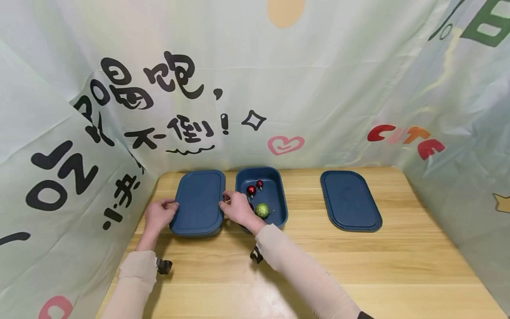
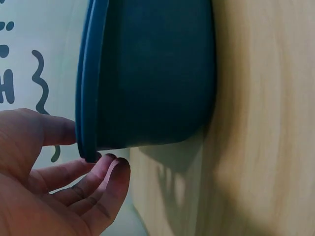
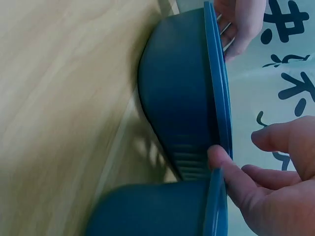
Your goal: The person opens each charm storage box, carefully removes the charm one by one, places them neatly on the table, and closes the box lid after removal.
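Cloth wall point(image 1: 59, 102), pale, black lettering, left of and beyond the left hand. Left hand point(image 1: 158, 215), pale sleeve point(image 1: 135, 277), black strap piece point(image 1: 164, 266) at the wrist: pinching the near-side edge of the blue lid point(image 1: 200, 203), thumb on top, index fingertip at the rim, other fingers bent below it beside the box. Lid sits on top of the covered box point(image 2: 157, 78), between the two hands, which stands on the wood table point(image 1: 398, 266). Can't tell from where I stand if it's fully pressed down.

Right hand point(image 1: 241, 207), at the opposite edge of that lid: not clenched, one fingertip touching under the rim, thumb lifted away from it. Just under and to the right of this hand, the uncovered box point(image 1: 284, 208), partly hidden by it. Inside: two red balls point(image 1: 251, 190), shiny, just beyond the hand; green ball point(image 1: 262, 210), glittery, right beside it; something dark red half covered by the hand, too hidden to tell.

Well right of the right hand, loose lid point(image 1: 351, 201), blue, flat on the table. Beyond that, coloured CUTE letters point(image 1: 406, 137) on the cloth.
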Demonstrator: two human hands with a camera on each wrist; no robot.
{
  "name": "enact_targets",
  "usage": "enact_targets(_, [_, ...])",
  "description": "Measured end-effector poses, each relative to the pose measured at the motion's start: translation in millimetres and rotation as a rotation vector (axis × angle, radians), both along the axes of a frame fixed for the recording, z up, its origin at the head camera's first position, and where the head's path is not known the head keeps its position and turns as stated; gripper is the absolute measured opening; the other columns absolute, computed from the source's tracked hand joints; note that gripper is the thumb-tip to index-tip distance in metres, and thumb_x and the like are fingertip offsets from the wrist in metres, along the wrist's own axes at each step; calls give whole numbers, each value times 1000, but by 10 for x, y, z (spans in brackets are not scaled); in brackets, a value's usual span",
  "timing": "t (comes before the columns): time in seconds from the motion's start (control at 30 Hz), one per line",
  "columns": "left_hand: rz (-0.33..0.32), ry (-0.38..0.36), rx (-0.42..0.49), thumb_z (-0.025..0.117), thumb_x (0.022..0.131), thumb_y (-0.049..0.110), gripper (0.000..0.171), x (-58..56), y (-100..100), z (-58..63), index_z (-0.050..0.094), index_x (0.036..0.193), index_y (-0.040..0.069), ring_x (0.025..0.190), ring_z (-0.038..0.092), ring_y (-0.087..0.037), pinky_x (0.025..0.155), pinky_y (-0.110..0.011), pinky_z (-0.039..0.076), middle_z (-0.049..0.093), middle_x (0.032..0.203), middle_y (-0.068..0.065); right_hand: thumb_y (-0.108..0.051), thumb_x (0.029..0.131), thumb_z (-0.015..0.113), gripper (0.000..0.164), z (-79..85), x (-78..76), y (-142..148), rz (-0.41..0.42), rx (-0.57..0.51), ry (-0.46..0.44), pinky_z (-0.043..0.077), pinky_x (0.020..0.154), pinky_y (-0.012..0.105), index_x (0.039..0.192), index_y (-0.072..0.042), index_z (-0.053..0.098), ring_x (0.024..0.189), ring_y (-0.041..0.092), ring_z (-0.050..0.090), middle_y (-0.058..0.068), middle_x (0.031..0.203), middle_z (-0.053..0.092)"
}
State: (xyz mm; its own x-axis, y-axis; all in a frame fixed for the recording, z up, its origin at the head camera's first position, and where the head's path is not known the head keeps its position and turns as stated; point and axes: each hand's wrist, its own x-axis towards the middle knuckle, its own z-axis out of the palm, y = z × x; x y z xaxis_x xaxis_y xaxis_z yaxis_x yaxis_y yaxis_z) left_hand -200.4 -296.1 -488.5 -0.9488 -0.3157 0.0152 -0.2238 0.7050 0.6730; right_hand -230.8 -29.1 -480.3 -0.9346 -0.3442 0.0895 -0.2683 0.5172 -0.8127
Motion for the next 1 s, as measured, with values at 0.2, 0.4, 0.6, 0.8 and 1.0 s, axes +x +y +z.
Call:
enact_targets(0.2, [-13,6,45,66,102,26,39,12,4,-82,73,125,-5,105,71,-40,81,-35,52,76,113,-26,-10,102,62,56,-55,117,-69,-20,-3,-16,53,109,49,151,14,47,130,40,64,33,145,59])
enact_targets(0.4, [-24,-6,66,66,104,31,45,30,-11,-121,69,132,-4,110,70,-40,88,-40,54,74,121,-26,-6,100,62,59,-113,214,-190,-85,-29,29,47,115,52,151,17,44,138,49,54,38,148,52])
enact_targets(0.6, [-13,-24,115,65,104,34,50,60,-25,-155,64,139,-3,117,69,-41,91,-39,53,71,129,-27,-3,102,56,58,-210,353,-317,-137,-101,15,46,116,52,153,18,39,142,48,51,39,153,47])
enact_targets(0.8, [-14,-13,144,64,105,30,51,61,-1,-150,62,141,-5,120,67,-42,97,-44,54,70,132,-29,-4,104,52,58,-330,442,-419,-211,-186,16,44,118,52,156,17,34,142,44,53,36,154,48])
enact_targets(1.0, [-9,-18,136,64,105,30,52,67,-6,-161,61,143,-6,121,66,-40,96,-41,52,69,131,-29,-10,110,48,57,-388,439,-438,-240,-219,-37,46,116,52,159,14,32,139,41,56,34,156,47])
